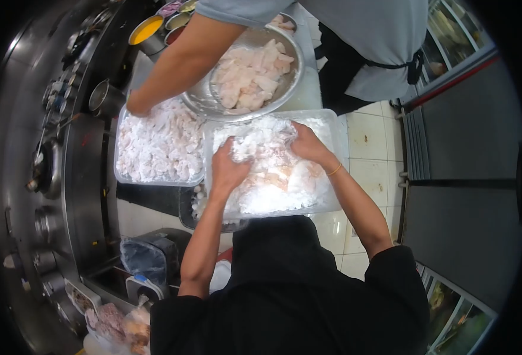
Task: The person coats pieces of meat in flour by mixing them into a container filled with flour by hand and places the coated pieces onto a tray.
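A clear rectangular tub holds white flour and pale raw meat pieces. Inside it, my left hand reaches into the flour on the left, fingers curled and partly buried. My right hand is in the flour at the upper right, its fingertips hidden under coated pieces. What either hand grips is hidden. Left of this tub stands a second tub full of flour-coated pieces. Beyond both is a large metal bowl with raw pale meat pieces.
Across the counter, a co-worker reaches an arm to the left tub. A pot of orange liquid and smaller containers stand at the upper left. A stove counter runs along the left; a lined bin stands below.
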### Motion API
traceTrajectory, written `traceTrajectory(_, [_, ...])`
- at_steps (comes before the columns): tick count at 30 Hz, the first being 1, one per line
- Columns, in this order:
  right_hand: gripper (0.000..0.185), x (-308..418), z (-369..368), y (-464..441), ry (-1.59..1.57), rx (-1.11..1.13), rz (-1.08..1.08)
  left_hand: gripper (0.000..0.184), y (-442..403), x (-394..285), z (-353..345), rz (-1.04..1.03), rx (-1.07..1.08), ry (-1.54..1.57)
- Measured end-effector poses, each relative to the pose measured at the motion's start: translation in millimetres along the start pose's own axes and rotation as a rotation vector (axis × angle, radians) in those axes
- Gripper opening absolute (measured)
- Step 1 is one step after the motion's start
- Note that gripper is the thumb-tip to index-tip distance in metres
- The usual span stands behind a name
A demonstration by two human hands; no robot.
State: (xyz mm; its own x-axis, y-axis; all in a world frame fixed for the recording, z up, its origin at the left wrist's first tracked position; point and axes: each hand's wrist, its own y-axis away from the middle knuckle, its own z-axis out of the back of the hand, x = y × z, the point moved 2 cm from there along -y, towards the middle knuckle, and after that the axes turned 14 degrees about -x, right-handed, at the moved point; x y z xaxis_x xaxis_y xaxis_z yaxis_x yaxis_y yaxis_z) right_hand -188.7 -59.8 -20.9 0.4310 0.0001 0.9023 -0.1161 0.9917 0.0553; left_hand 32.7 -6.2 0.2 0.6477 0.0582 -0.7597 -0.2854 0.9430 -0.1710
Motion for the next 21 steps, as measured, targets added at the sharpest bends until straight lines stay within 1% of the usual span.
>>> traceTrajectory(2, [0.053, -9, 12, -1, -0.104, 0.002, 0.021, 0.061, 1, -2, 11, 0.056, 0.039, -0.031])
traceTrajectory(3, [0.047, -1, 21, 5, -0.094, 0.050, 0.002, 0.061, 2, 4, 11, 0.042, 0.059, -0.056])
traceTrajectory(6, [0.044, -27, 35, 8, -0.029, 0.031, -0.068, 0.060, 7, 13, 17, 0.005, 0.003, -0.035])
traceTrajectory(8, [0.045, -45, 44, 6, -0.269, -0.029, -0.178, 0.063, 7, 10, 25, 0.002, 0.000, -0.056])
traceTrajectory(9, [0.046, -40, 50, 7, -0.389, -0.063, -0.230, 0.064, 7, 7, 27, -0.001, -0.001, -0.064])
traceTrajectory(12, [0.049, -20, 65, 9, -0.324, -0.151, -0.197, 0.070, 12, 16, 16, -0.083, 0.053, -0.182])
traceTrajectory(15, [0.049, -32, 63, 5, -0.210, -0.152, -0.121, 0.075, 22, 11, 0, -0.086, 0.206, -0.461])
traceTrajectory(17, [0.047, -51, 59, 3, 0.010, -0.180, -0.070, 0.074, 23, -4, -6, -0.035, 0.221, -0.500])
traceTrajectory(18, [0.046, -48, 60, 3, 0.121, -0.193, -0.040, 0.073, 20, -9, -8, -0.009, 0.225, -0.518])
traceTrajectory(21, [0.048, -32, 55, 13, 0.509, -0.052, 0.166, 0.072, 11, 15, -19, -0.019, 0.227, -0.416])
